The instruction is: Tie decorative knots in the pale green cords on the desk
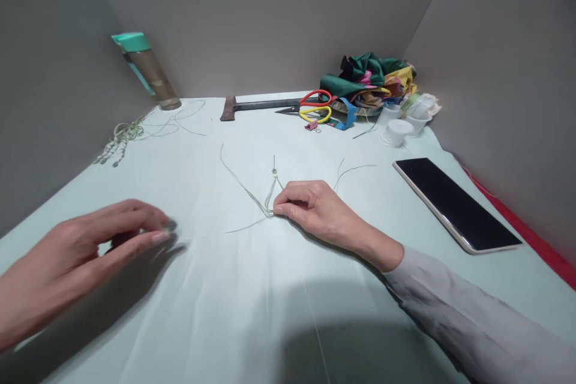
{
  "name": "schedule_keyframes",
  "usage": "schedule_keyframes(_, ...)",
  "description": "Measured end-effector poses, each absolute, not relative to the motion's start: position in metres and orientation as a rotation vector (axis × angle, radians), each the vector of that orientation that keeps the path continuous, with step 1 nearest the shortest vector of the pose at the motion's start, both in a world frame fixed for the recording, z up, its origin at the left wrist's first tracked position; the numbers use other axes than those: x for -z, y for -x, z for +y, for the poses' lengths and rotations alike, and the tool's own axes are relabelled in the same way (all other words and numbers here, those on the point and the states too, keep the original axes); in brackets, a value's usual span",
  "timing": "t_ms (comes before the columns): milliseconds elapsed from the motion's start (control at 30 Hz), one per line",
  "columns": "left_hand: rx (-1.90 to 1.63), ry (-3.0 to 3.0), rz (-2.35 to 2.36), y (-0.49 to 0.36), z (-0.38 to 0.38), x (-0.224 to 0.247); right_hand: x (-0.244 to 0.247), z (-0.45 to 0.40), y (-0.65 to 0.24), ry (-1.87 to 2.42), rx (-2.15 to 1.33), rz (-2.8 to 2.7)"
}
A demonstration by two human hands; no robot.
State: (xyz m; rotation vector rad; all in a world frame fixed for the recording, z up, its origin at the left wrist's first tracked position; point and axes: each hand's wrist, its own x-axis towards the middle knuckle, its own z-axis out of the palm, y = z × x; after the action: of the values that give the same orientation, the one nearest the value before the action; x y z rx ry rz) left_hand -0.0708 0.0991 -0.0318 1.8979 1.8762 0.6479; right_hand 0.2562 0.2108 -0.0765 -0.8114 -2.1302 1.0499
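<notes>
Thin green cords (243,185) spread over the pale cloth, joined near a pin (274,163) that stands in the middle of the table. My right hand (310,207) pinches the cords just below the pin, thumb and index finger pressed together. Loose cord ends reach out to both sides of it. To the left, my left hand (121,240) hovers over the cloth, its thumb and fingertips curled close to each other. Whether anything lies between those fingertips is too small to tell.
At the back are a bottle (155,75), a hammer (265,105), scissors (315,106), a binder clip (311,125), bundled fabric (371,81) and white spools (396,132). Knotted cords (120,141) lie back left. A phone (454,204) rests at right.
</notes>
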Motion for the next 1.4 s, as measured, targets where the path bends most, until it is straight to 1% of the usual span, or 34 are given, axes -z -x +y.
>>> schedule_keyframes(33, -0.621, -1.989, 1.85, 0.063, 0.105, 0.028, 0.076, 0.211, -0.256, 0.811, -1.051, -2.128)
schedule_keyframes(100, -0.536, -1.997, 1.775, 0.039, 0.119, 0.024, 0.076, 0.21, -0.256, 0.811, -1.054, -2.123)
schedule_keyframes(167, -0.525, -1.996, 1.687, 0.01, 0.131, 0.025, 0.075, 0.21, -0.257, 0.808, -1.06, -2.117)
schedule_keyframes(267, -0.555, -1.965, 1.591, -0.024, 0.146, 0.035, 0.074, 0.208, -0.257, 0.806, -1.075, -2.1)
schedule_keyframes(367, -0.625, -1.907, 1.527, -0.04, 0.156, 0.049, 0.073, 0.208, -0.257, 0.806, -1.086, -2.07)
schedule_keyframes(500, -0.681, -1.877, 1.435, -0.042, 0.162, 0.056, 0.075, 0.21, -0.257, 0.79, -1.082, -2.04)
schedule_keyframes(700, -0.737, -1.932, 1.42, -0.044, 0.167, 0.049, 0.076, 0.207, -0.258, 0.77, -1.016, -2.078)
schedule_keyframes(1133, -0.626, -1.928, 1.499, -0.043, 0.175, 0.048, 0.083, 0.206, -0.262, 0.744, -0.693, -2.222)
schedule_keyframes(1400, -0.567, -1.865, 1.449, -0.04, 0.178, 0.046, 0.08, 0.197, -0.259, 0.853, -0.621, -2.35)
